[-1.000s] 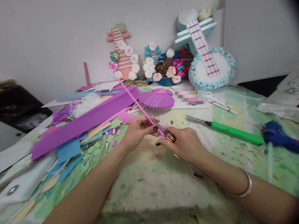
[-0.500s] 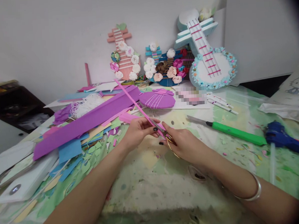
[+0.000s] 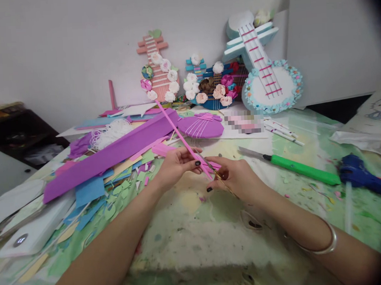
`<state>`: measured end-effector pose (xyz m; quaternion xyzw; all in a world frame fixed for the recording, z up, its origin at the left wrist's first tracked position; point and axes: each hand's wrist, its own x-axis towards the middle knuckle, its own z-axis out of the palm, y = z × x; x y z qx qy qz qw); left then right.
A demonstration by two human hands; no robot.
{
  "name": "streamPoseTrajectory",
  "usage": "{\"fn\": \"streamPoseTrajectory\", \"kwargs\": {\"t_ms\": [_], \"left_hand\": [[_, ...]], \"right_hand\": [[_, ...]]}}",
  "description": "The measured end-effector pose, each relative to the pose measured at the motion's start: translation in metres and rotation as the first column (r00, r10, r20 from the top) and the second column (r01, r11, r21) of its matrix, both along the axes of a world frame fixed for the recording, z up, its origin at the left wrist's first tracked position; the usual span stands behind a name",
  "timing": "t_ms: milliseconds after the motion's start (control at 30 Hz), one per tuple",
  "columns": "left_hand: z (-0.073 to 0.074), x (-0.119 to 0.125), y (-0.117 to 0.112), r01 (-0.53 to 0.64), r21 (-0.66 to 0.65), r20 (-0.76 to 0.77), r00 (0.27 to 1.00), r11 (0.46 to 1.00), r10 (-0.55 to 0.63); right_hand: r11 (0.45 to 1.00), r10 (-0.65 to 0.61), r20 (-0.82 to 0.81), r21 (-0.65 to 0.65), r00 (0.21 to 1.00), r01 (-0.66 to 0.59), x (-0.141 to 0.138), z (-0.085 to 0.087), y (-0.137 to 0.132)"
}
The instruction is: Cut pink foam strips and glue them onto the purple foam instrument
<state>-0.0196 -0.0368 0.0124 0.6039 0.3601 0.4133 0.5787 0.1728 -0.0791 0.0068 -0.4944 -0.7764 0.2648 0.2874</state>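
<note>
My left hand point(image 3: 182, 165) pinches a long, narrow pink paper strip point(image 3: 174, 125) that slants up and away to the left. Closed around the gold handles of a pair of scissors point(image 3: 215, 170) is my right hand point(image 3: 235, 176). The scissor blades point toward my left fingers and lie along the lower part of the strip. Just beyond the hands sits a small purple lute-like craft piece point(image 3: 200, 127) with white strings. Another pink piece point(image 3: 160, 150) shows behind my left hand.
A long purple folded sheet point(image 3: 111, 157) and paper scraps point(image 3: 119, 193) cover the left side, with a white power bank point(image 3: 32, 229) near the edge. On the right are a green-handled knife point(image 3: 302, 168) and a blue glue gun point(image 3: 354, 172). Decorated paper instruments point(image 3: 266, 77) lean at the back.
The strip's far end has swung slightly to the right. My right hand has turned, so the scissors now show nearly edge-on rather than with the handle loop facing me.
</note>
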Motion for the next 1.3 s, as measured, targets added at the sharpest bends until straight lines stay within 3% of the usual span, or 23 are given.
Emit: {"fn": "streamPoseTrajectory", "kwargs": {"t_ms": [233, 500, 900, 1067, 1300], "left_hand": [[-0.002, -0.006, 0.005, -0.034, 0.004, 0.055, 0.998, 0.999, 0.034], [-0.003, -0.009, 0.008, -0.035, 0.066, 0.029, 0.999, 0.997, 0.033], [0.000, -0.010, 0.008, -0.004, 0.087, -0.025, 1.000, 0.996, 0.006], [0.002, -0.010, 0.008, 0.023, 0.088, -0.032, 0.999, 0.996, -0.020], [0.005, -0.012, 0.006, 0.054, 0.108, -0.056, 0.997, 0.993, -0.048]], "right_hand": [[0.983, 0.152, -0.001, 0.107, 0.988, -0.151, 0.000, 0.000, -0.002], [0.955, 0.074, 0.077, 0.281, 0.994, -0.093, 0.000, 0.003, -0.002], [0.938, 0.018, 0.035, 0.346, 0.999, -0.029, 0.000, -0.002, 0.002], [0.925, 0.021, 0.057, 0.378, 0.998, -0.041, 0.000, -0.004, 0.002], [0.941, 0.086, 0.072, 0.322, 0.994, -0.105, 0.002, -0.005, 0.002]]}}
